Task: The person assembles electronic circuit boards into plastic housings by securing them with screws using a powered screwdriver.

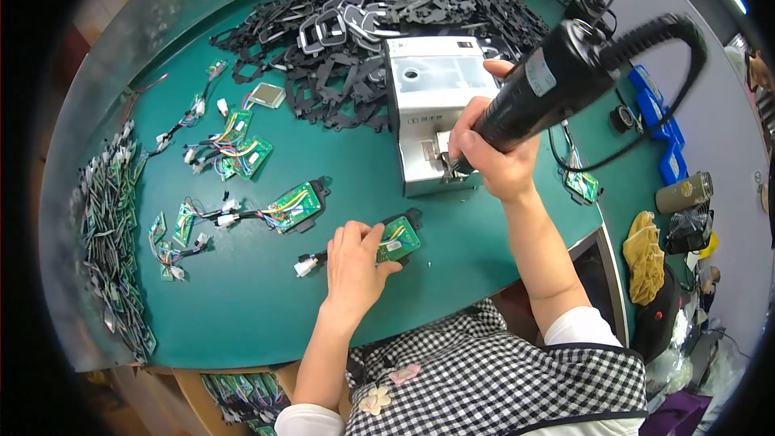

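Observation:
My right hand (496,145) is wrapped round a black electric screwdriver (537,85) with a thick ribbed cable. Its tip points down at the front of a white and silver screw feeder (436,85); the exact contact is hidden by the fingers. On the green table nearer me, my left hand (355,262) grips a green circuit board (398,240) seated on a black plastic frame. Thumb and index finger lie at the board's near left side. White connectors (305,267) on its wires stick out left of the hand. Another board (295,207) on a black frame lies to the left.
A large heap of black plastic frames (339,56) lies behind the feeder. Many wired circuit boards (113,242) are stacked along the left edge. Loose boards (242,153) lie at centre left, and one more board (583,185) at the right. Blue bins (658,125) stand at far right.

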`<state>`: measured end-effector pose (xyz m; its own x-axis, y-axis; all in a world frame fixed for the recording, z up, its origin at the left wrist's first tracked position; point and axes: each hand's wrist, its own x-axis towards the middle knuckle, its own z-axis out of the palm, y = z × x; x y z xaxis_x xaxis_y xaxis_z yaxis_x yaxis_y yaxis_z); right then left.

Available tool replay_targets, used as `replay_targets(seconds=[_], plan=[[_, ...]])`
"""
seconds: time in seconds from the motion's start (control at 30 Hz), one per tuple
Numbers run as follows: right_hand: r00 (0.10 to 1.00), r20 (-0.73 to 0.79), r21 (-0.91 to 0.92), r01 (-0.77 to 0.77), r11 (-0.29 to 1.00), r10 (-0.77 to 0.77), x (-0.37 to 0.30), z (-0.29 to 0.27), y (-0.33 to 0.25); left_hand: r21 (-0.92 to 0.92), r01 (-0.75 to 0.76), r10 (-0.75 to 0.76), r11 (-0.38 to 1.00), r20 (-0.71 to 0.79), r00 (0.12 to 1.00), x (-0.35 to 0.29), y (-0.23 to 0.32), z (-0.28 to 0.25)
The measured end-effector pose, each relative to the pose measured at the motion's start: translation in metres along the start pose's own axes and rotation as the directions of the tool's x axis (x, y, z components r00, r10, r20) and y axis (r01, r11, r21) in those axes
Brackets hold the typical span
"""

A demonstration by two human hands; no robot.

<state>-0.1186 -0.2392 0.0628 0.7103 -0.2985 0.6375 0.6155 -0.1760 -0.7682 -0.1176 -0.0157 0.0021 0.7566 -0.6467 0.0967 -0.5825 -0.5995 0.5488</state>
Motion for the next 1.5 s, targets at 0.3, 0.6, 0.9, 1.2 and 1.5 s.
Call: replay_targets(seconds=[0.3,0.6,0.9,1.2,1.5], plan=[[0.945,-0.252,0.375,-0.102,0.921,0.207,-0.042,0.021,-0.01,0.089,-0.054,0.054,0.995,0.001,0.999,-0.007,-0.01,0.004],[0.946,-0.257,0.469,-0.056,0.881,0.197,-0.069,0.025,-0.003,0.044,-0.094,0.091,0.995,0.07,0.993,-0.02,-0.007,0.002],[0.918,-0.333,0.469,-0.038,0.882,0.216,-0.062,0.023,0.005,0.046,-0.07,0.064,0.996,0.137,0.989,-0.013,-0.007,-0.002],[0.905,-0.335,0.468,-0.083,0.88,0.263,-0.065,0.019,0.014,-0.044,-0.094,0.098,0.995,0.111,0.989,-0.01,-0.007,-0.005],[0.87,-0.398,0.457,-0.087,0.885,0.291,-0.063,0.016,0.011,-0.089,-0.16,0.167,0.983,0.076,0.983,-0.01,-0.025,0.011]])
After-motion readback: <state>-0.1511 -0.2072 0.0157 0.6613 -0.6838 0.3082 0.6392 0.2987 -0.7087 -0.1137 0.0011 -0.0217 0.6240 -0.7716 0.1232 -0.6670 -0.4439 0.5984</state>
